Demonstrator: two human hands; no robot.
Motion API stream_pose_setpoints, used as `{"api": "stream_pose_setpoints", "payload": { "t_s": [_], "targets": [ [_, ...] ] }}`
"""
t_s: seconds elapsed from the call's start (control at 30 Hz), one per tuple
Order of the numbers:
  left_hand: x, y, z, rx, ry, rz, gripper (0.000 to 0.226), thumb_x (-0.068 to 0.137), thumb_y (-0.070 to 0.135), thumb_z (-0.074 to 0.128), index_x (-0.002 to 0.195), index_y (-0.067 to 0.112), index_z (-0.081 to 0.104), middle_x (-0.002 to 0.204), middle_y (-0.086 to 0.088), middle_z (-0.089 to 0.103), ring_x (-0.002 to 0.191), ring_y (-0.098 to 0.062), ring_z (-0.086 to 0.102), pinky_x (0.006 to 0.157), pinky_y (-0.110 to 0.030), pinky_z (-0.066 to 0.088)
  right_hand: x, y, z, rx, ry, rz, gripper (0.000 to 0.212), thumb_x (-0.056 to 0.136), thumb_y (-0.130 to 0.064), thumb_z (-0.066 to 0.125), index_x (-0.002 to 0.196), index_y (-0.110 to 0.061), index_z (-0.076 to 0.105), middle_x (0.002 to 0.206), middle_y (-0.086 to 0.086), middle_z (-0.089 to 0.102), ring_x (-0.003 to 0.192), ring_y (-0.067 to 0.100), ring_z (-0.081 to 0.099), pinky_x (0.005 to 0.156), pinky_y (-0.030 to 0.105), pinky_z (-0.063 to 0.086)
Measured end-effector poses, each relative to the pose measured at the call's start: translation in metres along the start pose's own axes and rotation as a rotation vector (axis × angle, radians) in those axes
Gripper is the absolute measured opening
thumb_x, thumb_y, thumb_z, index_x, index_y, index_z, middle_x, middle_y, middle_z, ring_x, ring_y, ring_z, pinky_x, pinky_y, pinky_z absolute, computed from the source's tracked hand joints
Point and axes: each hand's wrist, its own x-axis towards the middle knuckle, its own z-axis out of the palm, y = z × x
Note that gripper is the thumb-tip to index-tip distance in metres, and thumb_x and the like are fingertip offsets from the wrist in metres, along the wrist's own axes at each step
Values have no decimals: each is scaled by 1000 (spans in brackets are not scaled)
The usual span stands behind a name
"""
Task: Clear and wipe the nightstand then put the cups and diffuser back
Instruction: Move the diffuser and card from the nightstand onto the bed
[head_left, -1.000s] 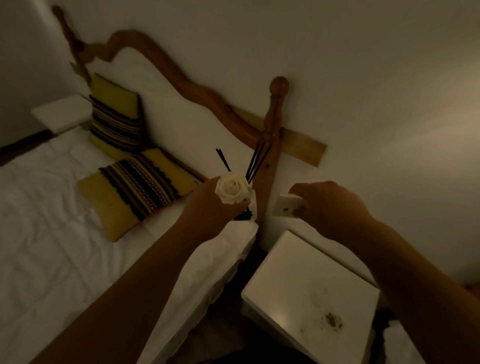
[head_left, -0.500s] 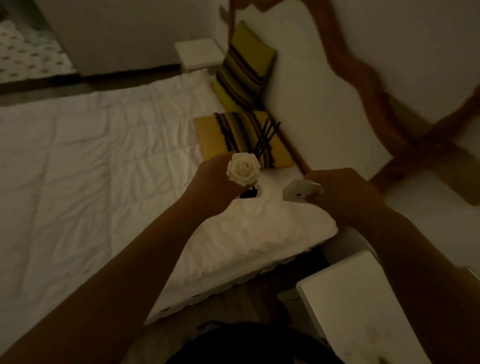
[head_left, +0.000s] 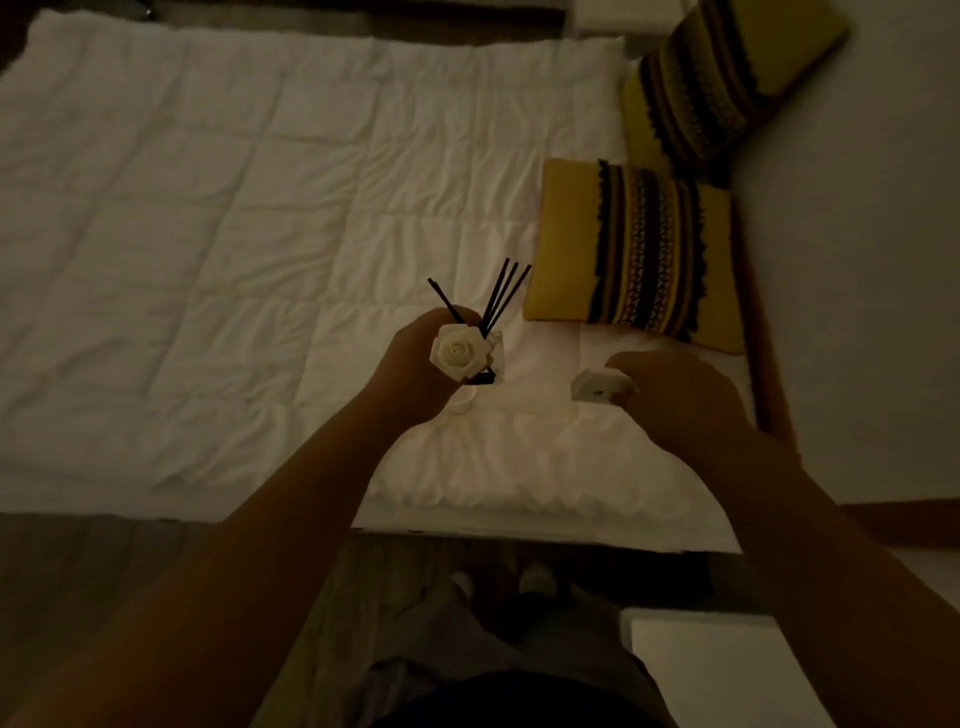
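Observation:
My left hand (head_left: 415, 364) grips the reed diffuser (head_left: 493, 353), a small glass bottle with several black sticks fanning upward and a cream rose (head_left: 460, 352) fixed at its neck. It hangs just above the white bed, near the pillow end. My right hand (head_left: 675, 400) holds a small white square object (head_left: 597, 387), which may be a cup, at about the same height over the bed. A white nightstand (head_left: 717, 670) shows its bare corner at the lower right, well behind both hands.
The white quilted bed (head_left: 234, 234) fills the upper left. Two yellow striped cushions (head_left: 634, 249) lie by the headboard at the right. Dark wooden floor (head_left: 104, 571) and my feet (head_left: 498, 582) lie below the bed's edge. The room is dim.
The view has swung from the nightstand and headboard toward the bed. Both hands, holding the same objects, now hang over the mattress, and the nightstand has slid to the lower right corner.

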Motion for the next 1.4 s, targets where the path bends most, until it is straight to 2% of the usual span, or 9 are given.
{"api": "stream_pose_setpoints", "payload": {
  "t_s": [0.3,0.53,0.67,0.83,1.07,1.2,1.27,1.33,1.4],
  "targets": [
    [67,-124,78,-106,-18,-156,32,82,-7,68,110,6,58,99,-7,64,77,2,67,64,-14,54,89,28,105,-17,-30,-49,8,87,-24,59,89,-30,63,83,-5,64,71,19,54,57,29,39],
    [118,-233,162,-8,-39,-79,37,82,-1,69,109,23,60,103,2,67,94,-18,67,83,-46,57,146,66,225,-9,-68,2,11,87,-21,58,88,-30,64,80,-4,62,77,23,59,55,27,31],
    [129,-283,203,-20,9,-71,41,80,-1,69,108,27,58,102,5,67,93,-12,67,82,-38,57,168,87,278,-26,-76,71,11,85,-19,56,80,-27,62,68,-10,49,70,20,56,48,23,21],
    [139,-332,227,-46,70,-155,40,83,1,69,107,31,56,94,22,60,87,18,57,78,-4,43,176,99,325,-33,-116,20,14,87,-16,54,86,-25,65,81,-3,58,80,22,58,48,25,18],
    [142,-341,224,-17,-18,-149,46,75,17,61,93,59,57,84,36,63,83,12,60,77,-9,46,179,101,345,-36,-67,1,13,88,-15,51,90,-22,62,86,2,62,78,23,55,51,27,21],
    [143,-336,219,68,-58,-105,47,81,12,65,112,46,54,89,31,59,91,-6,63,83,-19,47,176,102,344,0,-133,6,17,92,-17,48,103,-20,60,99,3,62,93,25,56,58,29,29],
    [140,-325,215,136,-68,-94,48,83,12,70,122,37,56,114,26,57,113,-9,57,92,-15,40,170,103,333,8,-222,-4,34,94,-21,50,127,-21,53,125,6,57,118,28,49,80,35,42],
    [133,-307,202,231,-81,-130,57,82,20,73,134,26,49,134,8,54,124,-14,49,100,-25,40,160,102,313,-40,-271,-14,60,95,-29,53,149,-24,28,154,6,30,142,25,24,111,43,26],
    [119,-285,184,336,-126,-166,59,81,23,73,134,26,47,130,0,57,119,-21,55,97,-30,46,146,99,284,-88,-245,4,72,95,-34,54,153,-26,13,161,4,11,148,22,7,116,45,13]
  ]
}}
